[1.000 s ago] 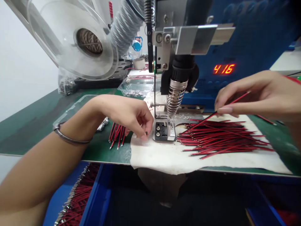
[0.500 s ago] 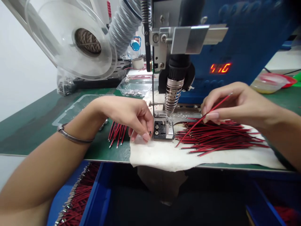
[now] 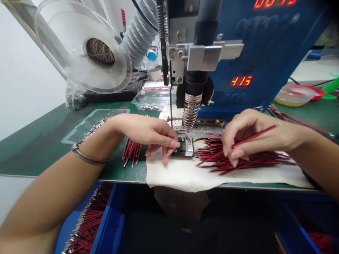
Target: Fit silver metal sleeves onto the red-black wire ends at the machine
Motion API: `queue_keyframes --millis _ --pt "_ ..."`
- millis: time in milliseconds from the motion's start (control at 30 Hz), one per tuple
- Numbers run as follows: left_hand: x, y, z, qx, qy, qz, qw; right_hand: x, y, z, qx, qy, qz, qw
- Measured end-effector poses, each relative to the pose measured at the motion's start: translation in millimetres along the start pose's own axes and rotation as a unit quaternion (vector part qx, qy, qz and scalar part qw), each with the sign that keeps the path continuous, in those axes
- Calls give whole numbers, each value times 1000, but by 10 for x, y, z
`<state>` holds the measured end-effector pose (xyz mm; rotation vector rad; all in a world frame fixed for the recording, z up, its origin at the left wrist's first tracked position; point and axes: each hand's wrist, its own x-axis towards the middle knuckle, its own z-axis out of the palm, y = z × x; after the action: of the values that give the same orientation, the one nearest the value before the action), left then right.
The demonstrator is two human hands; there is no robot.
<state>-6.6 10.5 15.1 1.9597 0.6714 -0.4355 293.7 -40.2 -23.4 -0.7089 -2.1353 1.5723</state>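
My left hand [image 3: 156, 137] reaches over the small black fixture [image 3: 182, 147], thumb and index finger pinched at its left side. Whatever lies between those fingertips is too small to make out. In my right hand [image 3: 254, 137] a red and black wire [image 3: 261, 133] is gripped between thumb and fingers, slanting up to the right. Below that hand, a pile of red and black wires [image 3: 222, 160] lies on a white cloth [image 3: 180, 178]. A spring-wrapped nozzle [image 3: 192, 109] points down just above the fixture. More wires [image 3: 132, 151] lie left of the cloth, partly behind my left hand.
A blue machine [image 3: 225, 95] with red digits stands behind the fixture. A clear fume hood [image 3: 79, 46] hangs at upper left. Clear plastic trays [image 3: 79, 130] with small metal parts sit on the green table [image 3: 39, 141]. Blue bins [image 3: 108, 218] of wires are below the edge.
My left hand has moved right, onto the fixture. My right hand has come slightly lower and left, still holding the wire. The view has shifted a little, and the display digits differ.
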Motion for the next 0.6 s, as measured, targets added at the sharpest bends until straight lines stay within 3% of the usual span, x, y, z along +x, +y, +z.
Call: queue_keyframes --millis 100,200,367,500,600 --pt "-14 28 9 -22 8 -8 1000 22 -21 44 2 -108 45 993" --pt "-22 53 20 -51 9 -5 999 25 -35 46 1 -159 72 985" --pt "-22 54 20 -64 11 8 998 -32 -88 -13 94 -153 36 983" --pt "-20 52 15 -71 10 8 997 -62 -115 -3 96 -68 71 991" --pt "-16 64 19 -61 9 11 998 -50 -116 1 113 -75 132 982"
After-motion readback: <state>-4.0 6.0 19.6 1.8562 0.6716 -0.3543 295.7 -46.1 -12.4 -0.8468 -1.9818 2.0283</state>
